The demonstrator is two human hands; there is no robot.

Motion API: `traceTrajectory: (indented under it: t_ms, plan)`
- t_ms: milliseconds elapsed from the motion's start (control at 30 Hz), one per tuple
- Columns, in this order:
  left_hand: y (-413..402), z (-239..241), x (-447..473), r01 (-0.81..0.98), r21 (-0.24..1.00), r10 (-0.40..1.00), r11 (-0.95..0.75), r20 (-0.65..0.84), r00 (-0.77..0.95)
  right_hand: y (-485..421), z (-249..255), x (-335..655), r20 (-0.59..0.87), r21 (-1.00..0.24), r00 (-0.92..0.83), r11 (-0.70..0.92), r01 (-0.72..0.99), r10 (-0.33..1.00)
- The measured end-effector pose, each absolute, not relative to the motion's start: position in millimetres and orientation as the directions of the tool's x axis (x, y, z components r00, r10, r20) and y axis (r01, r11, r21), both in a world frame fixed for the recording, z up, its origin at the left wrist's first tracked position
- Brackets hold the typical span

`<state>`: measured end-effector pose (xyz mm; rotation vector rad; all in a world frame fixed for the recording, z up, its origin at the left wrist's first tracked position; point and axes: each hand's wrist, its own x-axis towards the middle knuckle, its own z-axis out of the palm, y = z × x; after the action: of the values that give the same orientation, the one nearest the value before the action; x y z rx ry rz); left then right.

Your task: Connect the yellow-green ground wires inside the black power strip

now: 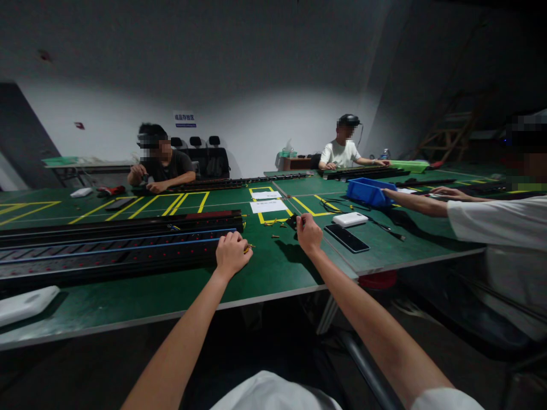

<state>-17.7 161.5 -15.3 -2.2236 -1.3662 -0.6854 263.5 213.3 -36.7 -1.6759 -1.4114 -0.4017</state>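
Note:
My left hand (232,254) is closed in a loose fist at the right end of a long black rail assembly (115,245) with blue strips and red dots. A few small brass screws (248,247) stick out beside its knuckles. My right hand (308,232) is closed on a small black part (293,222), held just above the green table (273,267). More loose screws (273,224) lie on the table between the hands.
A black phone (346,237) and a white power bank (350,219) lie right of my right hand. A blue bin (370,192) stands further back, with a co-worker's arm (416,203) beside it. Two other people sit at the far side. A white device (25,303) lies front left.

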Motion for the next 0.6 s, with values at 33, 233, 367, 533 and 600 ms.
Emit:
traceTrajectory:
  t_ms: [33, 233, 367, 533, 600]
  plan:
    - [161.4, -15.3, -17.7, 0.903, -0.107, 0.686, -0.416, 0.615, 0.389, 212.7, -36.3, 263.5, 0.721, -0.417, 0.302, 0.042, 0.908, 0.623]
    - [160.8, -15.3, -17.6, 0.904, -0.093, 0.693, -0.417, 0.612, 0.382, 212.5, -37.2, 263.3, 0.716, -0.424, 0.28, 0.081, 0.902, 0.639]
    - [160.9, -16.0, -17.3, 0.906, -0.088, 0.696, -0.414, 0.611, 0.378, 212.7, -38.9, 263.3, 0.712, -0.428, 0.271, 0.094, 0.899, 0.648]
    - [161.5, -16.9, -17.3, 0.91, -0.095, 0.696, -0.404, 0.614, 0.373, 212.1, -38.0, 263.1, 0.711, -0.427, 0.257, 0.111, 0.897, 0.655]
    - [161.5, -17.1, -17.3, 0.91, -0.1, 0.694, -0.402, 0.615, 0.374, 211.7, -37.4, 262.9, 0.71, -0.425, 0.251, 0.116, 0.898, 0.657]
